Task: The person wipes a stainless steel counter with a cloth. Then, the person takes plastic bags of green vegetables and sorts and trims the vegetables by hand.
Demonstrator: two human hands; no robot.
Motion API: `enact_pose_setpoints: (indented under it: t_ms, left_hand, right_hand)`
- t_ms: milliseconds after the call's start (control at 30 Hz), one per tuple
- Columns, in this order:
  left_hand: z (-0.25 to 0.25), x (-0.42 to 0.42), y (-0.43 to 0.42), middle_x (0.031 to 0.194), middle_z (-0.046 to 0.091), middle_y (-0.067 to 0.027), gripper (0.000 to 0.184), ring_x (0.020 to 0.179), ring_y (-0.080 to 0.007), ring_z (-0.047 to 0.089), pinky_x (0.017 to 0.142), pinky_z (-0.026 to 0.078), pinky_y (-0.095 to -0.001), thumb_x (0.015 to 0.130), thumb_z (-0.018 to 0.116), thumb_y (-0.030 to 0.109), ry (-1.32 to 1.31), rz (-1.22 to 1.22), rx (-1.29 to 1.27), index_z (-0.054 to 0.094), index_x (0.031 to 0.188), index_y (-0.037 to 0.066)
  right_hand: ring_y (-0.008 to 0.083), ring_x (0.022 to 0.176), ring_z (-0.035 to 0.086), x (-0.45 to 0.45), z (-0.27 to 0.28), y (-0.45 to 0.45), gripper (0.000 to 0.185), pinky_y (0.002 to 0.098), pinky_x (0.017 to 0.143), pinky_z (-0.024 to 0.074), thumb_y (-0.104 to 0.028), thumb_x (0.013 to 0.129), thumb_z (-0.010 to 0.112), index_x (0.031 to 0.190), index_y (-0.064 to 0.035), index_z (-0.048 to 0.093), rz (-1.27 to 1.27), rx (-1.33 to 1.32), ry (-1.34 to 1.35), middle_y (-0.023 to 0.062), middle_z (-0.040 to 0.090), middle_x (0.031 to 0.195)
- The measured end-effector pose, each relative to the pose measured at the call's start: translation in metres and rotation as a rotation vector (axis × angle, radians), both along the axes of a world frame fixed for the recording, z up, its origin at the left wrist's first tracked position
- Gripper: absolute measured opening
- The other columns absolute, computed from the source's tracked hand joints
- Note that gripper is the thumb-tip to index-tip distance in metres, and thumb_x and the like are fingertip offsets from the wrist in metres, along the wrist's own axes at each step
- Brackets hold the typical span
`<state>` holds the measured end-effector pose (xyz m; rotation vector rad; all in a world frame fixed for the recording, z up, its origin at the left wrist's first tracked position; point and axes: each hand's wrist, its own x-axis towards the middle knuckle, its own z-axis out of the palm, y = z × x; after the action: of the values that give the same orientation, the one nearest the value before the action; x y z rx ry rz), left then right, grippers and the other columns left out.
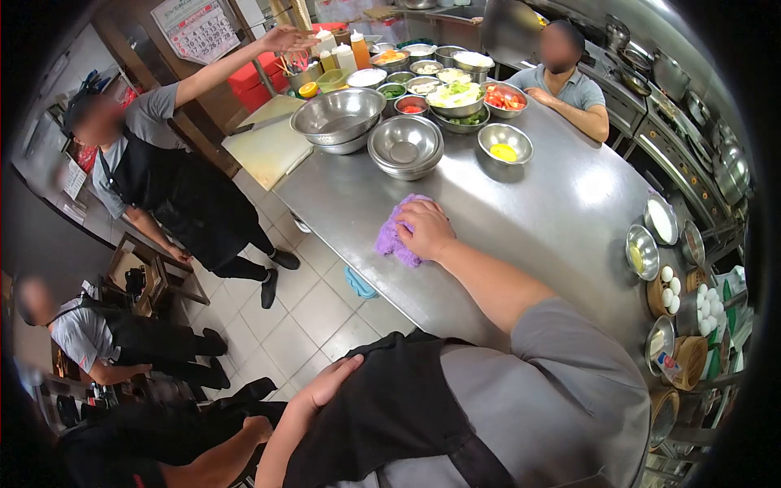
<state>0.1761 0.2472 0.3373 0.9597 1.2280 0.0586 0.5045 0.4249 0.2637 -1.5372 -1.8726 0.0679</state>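
My right hand point(425, 229) presses on a crumpled purple cloth point(396, 238) on the steel table point(504, 215), its fingers closed over the cloth. Against the front of my black apron point(366, 431) rests my left hand point(335, 381), flat and holding nothing visible. Just beyond the cloth stand stacked steel bowls point(404, 146), with larger steel bowls point(338, 116) to their left. A bowl with something yellow point(504, 153) stands farther right.
Bowls of cut vegetables point(455, 95) and squeeze bottles point(359, 50) crowd the far end. A cutting board point(264, 150) lies at left, eggs point(669, 289) at right. One person point(561, 89) leans at the table; others point(175, 179) stand left. A blue cloth point(359, 282) shows below the edge.
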Motion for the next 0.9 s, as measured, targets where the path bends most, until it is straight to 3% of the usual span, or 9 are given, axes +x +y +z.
enact_pose_setpoints:
  t_ms: [100,200,300,400,600,700,900]
  left_hand:
    - [-0.024,0.004,0.017,0.125,0.063,-0.0167,0.063,0.112,-0.0230,0.059,0.099,0.044,-0.0344,0.099,0.047,0.051,0.172,-0.196,0.019,0.054,0.135,-0.001]
    - [-0.056,-0.003,0.031,0.123,0.065,-0.0155,0.053,0.110,-0.0233,0.061,0.098,0.046,-0.0363,0.100,0.044,0.046,0.289,-0.804,0.401,0.057,0.134,0.007]
    - [-0.056,-0.002,0.026,0.121,0.067,-0.0150,0.047,0.108,-0.0240,0.062,0.096,0.047,-0.0373,0.100,0.043,0.043,0.231,-0.718,0.437,0.060,0.132,0.013]
    - [-0.062,-0.001,0.023,0.121,0.067,-0.0154,0.047,0.109,-0.0247,0.062,0.096,0.047,-0.0379,0.100,0.043,0.043,0.178,-0.386,0.140,0.063,0.128,0.010]
    - [-0.067,-0.005,0.024,0.116,0.069,-0.0137,0.053,0.103,-0.0201,0.063,0.092,0.048,-0.0343,0.100,0.047,0.046,0.212,-0.346,0.176,0.068,0.119,0.002]
    - [-0.068,-0.006,0.017,0.114,0.069,-0.0120,0.053,0.101,-0.0187,0.063,0.090,0.049,-0.0321,0.100,0.049,0.046,0.097,-0.092,0.005,0.068,0.118,-0.001]
    - [-0.043,0.003,0.012,0.117,0.068,-0.0102,0.055,0.103,-0.0190,0.063,0.091,0.049,-0.0303,0.099,0.052,0.048,0.031,0.025,-0.056,0.066,0.122,0.000]
  right_hand:
    - [0.0260,0.124,0.052,-0.001,0.001,-0.001,0.024,0.0429,0.112,0.0328,-0.029,0.085,0.064,0.101,-0.0146,0.074,0.004,-0.011,-0.004,0.0060,0.064,0.123]
    - [0.0259,0.123,0.052,0.001,0.005,-0.004,0.025,0.0434,0.113,0.0318,-0.030,0.086,0.064,0.102,-0.0138,0.074,0.001,-0.018,-0.010,0.0059,0.064,0.122]
    - [0.0259,0.123,0.052,0.000,0.000,-0.002,0.025,0.0434,0.112,0.0325,-0.030,0.086,0.063,0.102,-0.0137,0.074,-0.010,-0.020,-0.022,0.0060,0.064,0.122]
    - [0.0261,0.123,0.052,0.001,0.000,-0.001,0.025,0.0430,0.111,0.0334,-0.030,0.086,0.064,0.101,-0.0132,0.075,-0.004,-0.028,-0.001,0.0064,0.064,0.121]
    - [0.0264,0.123,0.053,0.001,0.003,-0.004,0.025,0.0421,0.111,0.0348,-0.029,0.085,0.065,0.101,-0.0121,0.075,-0.001,-0.013,0.012,0.0074,0.065,0.121]
    - [0.0261,0.123,0.053,0.001,0.000,-0.002,0.025,0.0422,0.111,0.0341,-0.029,0.085,0.064,0.100,-0.0126,0.075,-0.002,-0.009,0.010,0.0068,0.065,0.121]
    - [0.0254,0.124,0.052,0.001,-0.002,0.000,0.026,0.0429,0.112,0.0322,-0.032,0.087,0.063,0.101,-0.0138,0.075,-0.001,-0.028,0.003,0.0057,0.065,0.121]
